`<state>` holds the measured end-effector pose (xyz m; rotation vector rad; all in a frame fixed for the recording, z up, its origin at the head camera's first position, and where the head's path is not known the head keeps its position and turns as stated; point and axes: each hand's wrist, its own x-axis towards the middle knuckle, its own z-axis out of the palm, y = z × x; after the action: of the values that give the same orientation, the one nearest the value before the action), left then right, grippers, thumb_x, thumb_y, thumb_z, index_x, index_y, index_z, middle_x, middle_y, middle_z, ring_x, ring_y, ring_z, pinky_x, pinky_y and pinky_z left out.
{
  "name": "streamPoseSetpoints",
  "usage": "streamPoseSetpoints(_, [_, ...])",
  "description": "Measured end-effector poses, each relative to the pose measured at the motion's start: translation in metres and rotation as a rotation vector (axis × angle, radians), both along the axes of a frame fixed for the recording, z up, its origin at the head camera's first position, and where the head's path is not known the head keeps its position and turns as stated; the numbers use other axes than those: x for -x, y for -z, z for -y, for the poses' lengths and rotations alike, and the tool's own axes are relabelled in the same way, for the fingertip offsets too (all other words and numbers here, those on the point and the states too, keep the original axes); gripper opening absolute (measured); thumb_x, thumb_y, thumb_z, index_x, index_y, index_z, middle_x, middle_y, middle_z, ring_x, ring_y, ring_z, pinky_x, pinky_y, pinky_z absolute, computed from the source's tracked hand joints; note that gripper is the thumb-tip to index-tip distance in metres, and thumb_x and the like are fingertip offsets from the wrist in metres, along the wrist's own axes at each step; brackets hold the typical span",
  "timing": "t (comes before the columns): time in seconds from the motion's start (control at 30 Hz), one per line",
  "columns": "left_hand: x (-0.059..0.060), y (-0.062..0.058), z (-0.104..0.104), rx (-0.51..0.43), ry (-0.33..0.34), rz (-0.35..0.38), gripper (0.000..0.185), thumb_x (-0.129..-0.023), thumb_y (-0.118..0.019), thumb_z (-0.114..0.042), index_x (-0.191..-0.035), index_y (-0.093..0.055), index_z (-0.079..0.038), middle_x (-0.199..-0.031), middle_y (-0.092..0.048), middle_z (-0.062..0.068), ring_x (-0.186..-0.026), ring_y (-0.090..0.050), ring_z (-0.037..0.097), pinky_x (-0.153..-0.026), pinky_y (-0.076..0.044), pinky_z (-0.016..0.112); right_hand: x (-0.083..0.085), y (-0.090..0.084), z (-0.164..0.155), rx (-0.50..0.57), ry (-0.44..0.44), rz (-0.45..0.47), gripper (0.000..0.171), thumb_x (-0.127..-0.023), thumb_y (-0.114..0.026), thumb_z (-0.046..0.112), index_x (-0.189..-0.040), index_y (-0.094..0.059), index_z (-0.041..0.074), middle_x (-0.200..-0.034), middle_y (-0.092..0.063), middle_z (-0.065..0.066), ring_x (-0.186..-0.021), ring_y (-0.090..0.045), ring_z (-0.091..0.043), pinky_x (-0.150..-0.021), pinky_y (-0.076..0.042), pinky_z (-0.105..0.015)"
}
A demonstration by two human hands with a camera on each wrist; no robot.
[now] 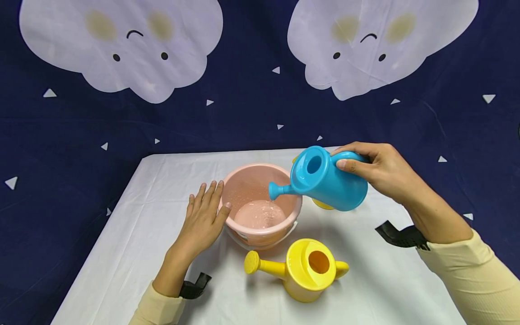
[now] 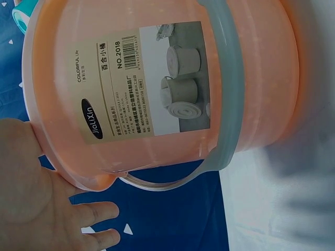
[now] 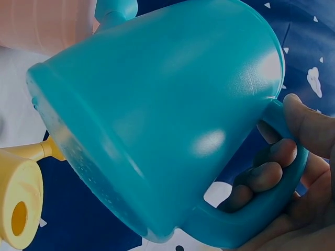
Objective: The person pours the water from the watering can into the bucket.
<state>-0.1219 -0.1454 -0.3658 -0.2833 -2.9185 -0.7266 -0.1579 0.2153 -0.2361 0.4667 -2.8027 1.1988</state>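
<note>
My right hand (image 1: 383, 169) grips the handle of a blue watering can (image 1: 331, 183), tilted so its spout head hangs over a pink bucket (image 1: 260, 231). Fingers curl round that handle in the right wrist view, where the can (image 3: 157, 110) fills the middle. Shallow water (image 1: 260, 214) lies in the bucket, rippled below the spout. My left hand (image 1: 205, 219) rests against the bucket's left rim with straight, spread fingers. The left wrist view shows the bucket's label (image 2: 141, 83) and its pale swing handle (image 2: 227, 89).
A yellow watering can (image 1: 306, 271) stands in front of the bucket, spout pointing left. Another yellow object (image 1: 322, 204) is mostly hidden behind the blue can. All stand on a white-covered table (image 1: 122, 253), with a dark blue cloud-print cloth (image 1: 243, 122) behind.
</note>
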Motion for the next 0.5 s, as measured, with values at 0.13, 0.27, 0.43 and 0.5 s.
streamPoseSetpoints(0.13, [-0.0006,-0.0007,0.0002,-0.003,0.001,0.001,0.061,-0.101,-0.029,-0.046,-0.153,-0.013,-0.018,-0.159,-0.016,0.014,-0.148,-0.001,0.034,-0.116,0.000,0.060,0.0002,0.0001,0.0001,-0.008,0.009,-0.003,0.028,-0.089,-0.065,0.034,-0.114,-0.068,0.025,-0.117,-0.067,0.002,-0.101,-0.059,-0.003,-0.089,-0.049,-0.033])
streamPoseSetpoints(0.27, [-0.0001,-0.0010,0.0003,-0.003,0.000,0.005,0.062,-0.101,-0.028,-0.047,-0.153,-0.013,-0.018,-0.159,-0.016,0.014,-0.148,-0.001,0.034,-0.116,0.000,0.060,0.0002,0.0005,-0.0001,-0.015,0.017,0.000,0.027,-0.088,-0.065,0.035,-0.114,-0.068,0.026,-0.116,-0.067,0.004,-0.100,-0.059,-0.003,-0.085,-0.048,-0.025])
streamPoseSetpoints(0.43, [-0.0006,-0.0011,0.0004,-0.004,0.000,0.009,0.061,-0.101,-0.029,-0.046,-0.153,-0.013,-0.018,-0.159,-0.016,0.014,-0.148,-0.001,0.034,-0.116,0.000,0.059,0.0001,0.0010,-0.0001,-0.011,0.018,0.002,0.028,-0.088,-0.065,0.035,-0.114,-0.068,0.027,-0.116,-0.067,0.004,-0.100,-0.059,-0.003,-0.086,-0.048,-0.027])
streamPoseSetpoints(0.5, [-0.0007,-0.0011,0.0005,-0.005,0.000,0.008,0.061,-0.101,-0.029,-0.047,-0.153,-0.013,-0.018,-0.159,-0.016,0.014,-0.148,-0.001,0.034,-0.116,0.001,0.059,0.0002,0.0011,-0.0002,-0.010,0.019,0.002,0.028,-0.088,-0.065,0.035,-0.114,-0.068,0.026,-0.116,-0.067,0.004,-0.100,-0.059,-0.003,-0.086,-0.048,-0.025])
